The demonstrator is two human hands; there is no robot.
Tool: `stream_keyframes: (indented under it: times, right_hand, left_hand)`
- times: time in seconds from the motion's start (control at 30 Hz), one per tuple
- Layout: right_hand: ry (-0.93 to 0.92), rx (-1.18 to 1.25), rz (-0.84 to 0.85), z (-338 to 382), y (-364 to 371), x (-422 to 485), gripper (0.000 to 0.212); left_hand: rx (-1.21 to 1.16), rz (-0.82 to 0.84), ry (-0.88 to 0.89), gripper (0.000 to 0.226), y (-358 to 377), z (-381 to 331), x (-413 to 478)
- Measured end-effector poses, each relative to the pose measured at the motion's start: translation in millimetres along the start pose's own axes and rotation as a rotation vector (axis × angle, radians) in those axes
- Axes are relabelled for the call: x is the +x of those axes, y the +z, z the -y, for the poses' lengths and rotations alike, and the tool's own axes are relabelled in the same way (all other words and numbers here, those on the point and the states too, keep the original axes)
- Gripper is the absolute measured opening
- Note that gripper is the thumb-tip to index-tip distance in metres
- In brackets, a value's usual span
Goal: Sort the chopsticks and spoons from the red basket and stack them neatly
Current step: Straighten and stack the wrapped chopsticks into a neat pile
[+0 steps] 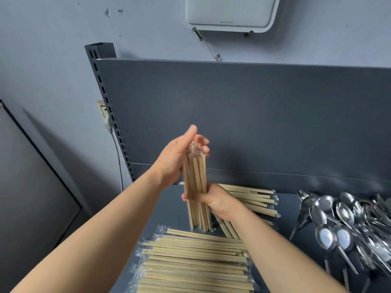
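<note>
An upright bundle of plastic-wrapped wooden chopsticks (pixel 195 178) stands on end on the dark grey shelf (pixel 289 210). My left hand (pixel 176 157) presses against the bundle's top, fingers around the wrapper ends. My right hand (pixel 213 200) grips the bundle around its lower middle. A flat stack of wrapped chopsticks (pixel 194 261) lies in front, near me. A second pile of chopsticks (pixel 251 199) lies behind my right hand. Metal spoons (pixel 349 225) are heaped at the right. No red basket is in view.
The shelf's grey back panel (pixel 254 115) rises right behind the piles. A slotted upright post (pixel 105 106) stands at the shelf's left end, with a wall socket and cable (pixel 108 121) beside it. A white device (pixel 230 13) hangs on the wall above.
</note>
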State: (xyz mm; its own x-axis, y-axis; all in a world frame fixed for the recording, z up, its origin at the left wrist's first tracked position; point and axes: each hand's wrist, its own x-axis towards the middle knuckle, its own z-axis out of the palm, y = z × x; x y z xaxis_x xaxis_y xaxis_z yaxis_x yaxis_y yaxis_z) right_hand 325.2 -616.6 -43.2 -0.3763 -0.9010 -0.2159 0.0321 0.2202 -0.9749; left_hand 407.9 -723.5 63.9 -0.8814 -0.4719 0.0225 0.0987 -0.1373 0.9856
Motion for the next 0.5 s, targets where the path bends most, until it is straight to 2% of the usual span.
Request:
stream_keyframes:
  times: [0.1, 0.2, 0.27, 0.4, 0.5]
  right_hand:
    - [0.020, -0.063, 0.027, -9.9, 6.7, -3.0, 0.023]
    - [0.028, -0.126, 0.050, -12.9, 9.2, -4.9, 0.018]
    - [0.032, -0.195, 0.052, -8.3, 4.3, -5.0, 0.014]
    - [0.123, -0.476, 0.067, -9.0, -12.1, -11.7, 0.031]
    - [0.221, -0.672, 0.105, -19.3, -18.4, -20.5, 0.046]
  left_hand:
    - [0.145, 0.020, 0.005, 0.044, -2.3, 10.8, 0.5]
    - [0.022, -0.030, 0.010, 0.042, -4.4, 11.5, 0.2]
    - [-0.086, -0.141, 0.024, 0.043, -13.3, 11.3, 0.9]
    - [-0.379, -0.349, -0.064, 0.043, -52.2, 39.7, -4.6]
    - [-0.409, -0.462, -0.160, 0.040, -75.1, 84.3, -21.4]
